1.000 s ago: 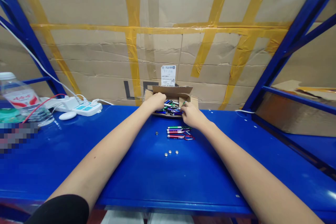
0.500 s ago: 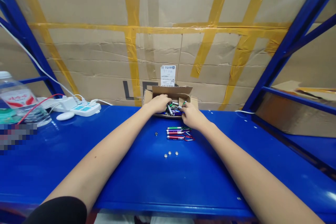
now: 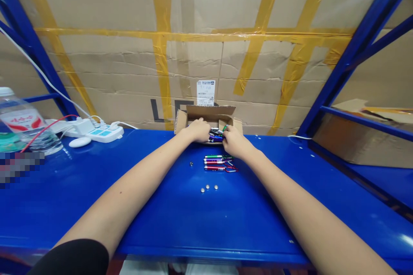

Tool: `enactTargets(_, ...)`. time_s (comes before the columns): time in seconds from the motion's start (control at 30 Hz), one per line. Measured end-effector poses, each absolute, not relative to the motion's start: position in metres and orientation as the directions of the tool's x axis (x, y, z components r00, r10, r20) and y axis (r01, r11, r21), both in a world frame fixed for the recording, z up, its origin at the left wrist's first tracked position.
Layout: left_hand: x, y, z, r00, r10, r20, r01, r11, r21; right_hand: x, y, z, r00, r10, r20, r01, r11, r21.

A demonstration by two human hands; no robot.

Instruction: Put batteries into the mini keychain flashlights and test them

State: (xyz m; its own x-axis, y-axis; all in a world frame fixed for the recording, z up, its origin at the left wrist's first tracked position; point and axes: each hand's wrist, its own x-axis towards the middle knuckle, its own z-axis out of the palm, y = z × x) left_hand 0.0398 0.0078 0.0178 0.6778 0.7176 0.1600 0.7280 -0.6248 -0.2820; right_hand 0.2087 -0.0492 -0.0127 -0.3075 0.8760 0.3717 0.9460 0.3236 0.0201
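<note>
An open cardboard box (image 3: 211,110) at the back of the blue table holds a jumble of small metal penlights (image 3: 217,138). My left hand (image 3: 200,130) reaches into its left half, with the fingers bent down and their tips hidden. At the box's right side, my right hand (image 3: 232,139) is closed, and a green penlight (image 3: 225,128) shows at its fingertips. In front of the box lies a short row of penlights with carabiner clips, a green one (image 3: 213,156) at the back and a red one (image 3: 214,168) nearest me.
Three small silver button-like pieces (image 3: 207,187) lie nearer me on the blue table (image 3: 180,223), with a small metal piece (image 3: 191,163) farther left. A white power strip (image 3: 106,133) and a clear plastic bottle (image 3: 26,120) stand left. A large taped cardboard sheet (image 3: 125,68) walls the back.
My left hand has shifted right and lower in the box, and the silver penlight seen at its fingers before is now out of sight. The right hand stays nearly still.
</note>
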Motion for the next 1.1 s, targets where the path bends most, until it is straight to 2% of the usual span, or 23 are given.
enactTargets(0.13,0.037,0.008,0.021,0.628,0.768,0.128,0.777,-0.608,-0.162,0.208,-0.048,-0.013,-0.306,0.879,0.365,0.946,0.324,0.012)
enactTargets(0.33,0.034,0.015,0.019,0.661,0.722,0.206,0.747,-0.659,-0.090,0.210,-0.045,-0.015,-0.296,0.877,0.378,0.941,0.335,-0.041)
enactTargets(0.43,0.029,0.017,0.025,0.681,0.673,0.289,0.696,-0.717,0.032,0.210,-0.047,-0.014,-0.267,0.852,0.451,0.930,0.351,-0.112)
enactTargets(0.5,0.026,0.012,0.033,0.686,0.641,0.345,0.638,-0.757,0.140,0.209,-0.050,-0.011,-0.286,0.800,0.528,0.898,0.417,-0.144)
enactTargets(0.6,0.024,-0.003,0.044,0.698,0.588,0.409,0.543,-0.807,0.234,0.204,-0.054,-0.005,-0.335,0.727,0.599,0.841,0.518,-0.159)
enactTargets(0.7,0.018,-0.023,0.047,0.689,0.589,0.422,0.500,-0.808,0.312,0.196,-0.061,0.003,-0.383,0.736,0.557,0.796,0.569,-0.204)
enactTargets(0.83,-0.006,-0.052,0.036,0.622,0.671,0.404,0.507,-0.738,0.445,0.190,-0.080,0.010,-0.423,0.803,0.421,0.748,0.571,-0.338)
enactTargets(0.9,-0.026,-0.065,0.028,0.585,0.695,0.418,0.541,-0.718,0.438,0.192,-0.092,0.010,-0.426,0.816,0.391,0.710,0.569,-0.414)
enactTargets(0.93,-0.035,-0.071,0.024,0.589,0.694,0.414,0.569,-0.720,0.397,0.193,-0.098,0.009,-0.435,0.822,0.368,0.687,0.567,-0.455)
enactTargets(1.1,-0.063,-0.079,0.002,0.711,0.638,0.295,0.638,-0.762,0.109,0.199,-0.116,0.006,-0.470,0.845,0.256,0.539,0.504,-0.675)
